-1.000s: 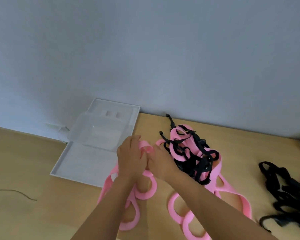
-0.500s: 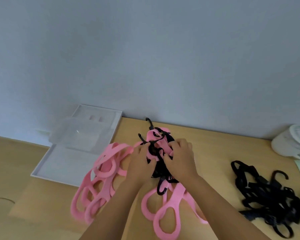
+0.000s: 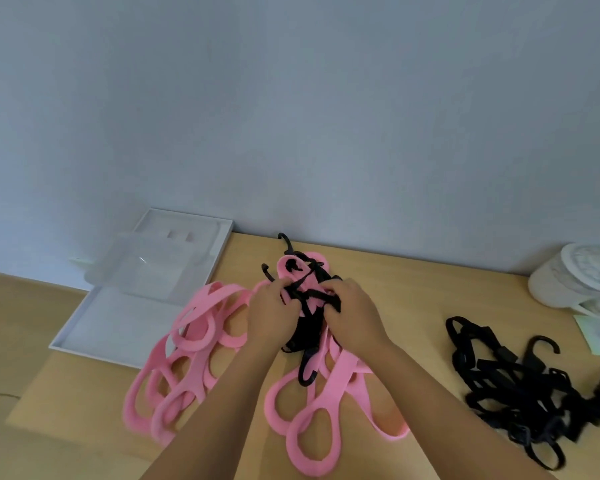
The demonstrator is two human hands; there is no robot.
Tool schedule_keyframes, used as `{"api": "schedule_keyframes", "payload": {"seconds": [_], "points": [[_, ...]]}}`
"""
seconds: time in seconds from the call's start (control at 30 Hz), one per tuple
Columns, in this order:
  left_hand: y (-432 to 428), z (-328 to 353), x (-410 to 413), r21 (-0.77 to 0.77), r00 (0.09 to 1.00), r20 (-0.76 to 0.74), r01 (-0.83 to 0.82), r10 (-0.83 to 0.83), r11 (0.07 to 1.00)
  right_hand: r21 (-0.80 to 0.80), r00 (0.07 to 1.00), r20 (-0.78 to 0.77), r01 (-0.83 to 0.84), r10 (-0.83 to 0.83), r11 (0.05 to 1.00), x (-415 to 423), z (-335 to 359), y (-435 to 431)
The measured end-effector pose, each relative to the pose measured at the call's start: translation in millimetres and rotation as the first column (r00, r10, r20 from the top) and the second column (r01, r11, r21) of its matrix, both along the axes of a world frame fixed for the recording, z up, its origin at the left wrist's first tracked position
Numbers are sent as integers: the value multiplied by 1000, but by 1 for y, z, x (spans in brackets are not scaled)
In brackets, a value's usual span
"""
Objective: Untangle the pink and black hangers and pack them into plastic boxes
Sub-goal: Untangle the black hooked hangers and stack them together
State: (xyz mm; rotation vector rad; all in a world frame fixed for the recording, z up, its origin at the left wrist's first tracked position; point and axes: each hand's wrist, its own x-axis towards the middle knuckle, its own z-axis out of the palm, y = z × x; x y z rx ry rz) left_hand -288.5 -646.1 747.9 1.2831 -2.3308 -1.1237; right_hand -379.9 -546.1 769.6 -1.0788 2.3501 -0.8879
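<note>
With left hand point(image 3: 271, 317) and right hand point(image 3: 354, 313) fingers curled tight on the pink-and-black hanger tangle point(image 3: 303, 289), a hard pull apart could snap a snagged black hook point(image 3: 307, 374).

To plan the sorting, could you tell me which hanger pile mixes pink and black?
The middle tangle, gripped by left hand and right hand; the left pile is all pink, the right pile all black.
</note>
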Motion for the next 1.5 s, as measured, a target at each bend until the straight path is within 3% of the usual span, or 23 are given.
{"api": "schedule_keyframes", "payload": {"seconds": [0.07,0.17,0.27,0.33,0.4,0.5,0.57,0.7,0.77,0.9,1.07,1.13,1.2,1.27,1.37,1.5], "points": [[2,4,-2,-1,998,-63,-20,20,1000,-138,986,117,136,-120,981,-7,13,-3],[9,15,-4,34,987,-154,-41,46,999,-263,878,426,352,-219,898,-19,34,-7],[13,24,-5,180,971,-219,-51,90,982,-296,691,705,493,-161,818,-25,58,-10],[12,24,-6,208,987,-144,-33,64,978,-323,566,821,560,-68,763,-28,72,-12],[12,27,-7,191,999,-23,-26,31,981,-351,467,883,593,46,725,-30,85,-14],[12,39,-11,84,996,72,-59,53,995,-386,421,896,577,143,720,-32,105,-16],[12,52,-17,54,999,-51,-8,11,998,-399,407,897,578,172,712,-33,118,-18],[18,74,-25,434,934,-355,187,-23,881,-366,254,930,674,264,641,-39,135,-14],[21,77,-25,498,897,-440,271,-29,824,-340,202,937,712,285,614,-44,140,-8],[25,89,-23,589,781,-624,469,2,658,-340,253,940,721,227,604,-50,141,1],[23,102,-21,681,645,-721,594,252,428,-371,342,924,695,171,616,-58,143,13],[26,113,-21,686,683,-698,548,217,479,-371,356,921,677,158,636,-56,143,15],[31,123,-22,622,797,-604,452,25,639,-372,370,917,664,148,649,-53,142,15],[38,128,-23,535,838,-537,430,-100,727,-372,357,920,668,161,644,-50,142,16],[38,126,-20,540,845,-530,395,-63,743,-371,337,924,687,178,625,-49,145,17],[27,120,-14,614,804,-594,484,-40,623,-344,271,939,773,212,533,-54,146,17]]}}
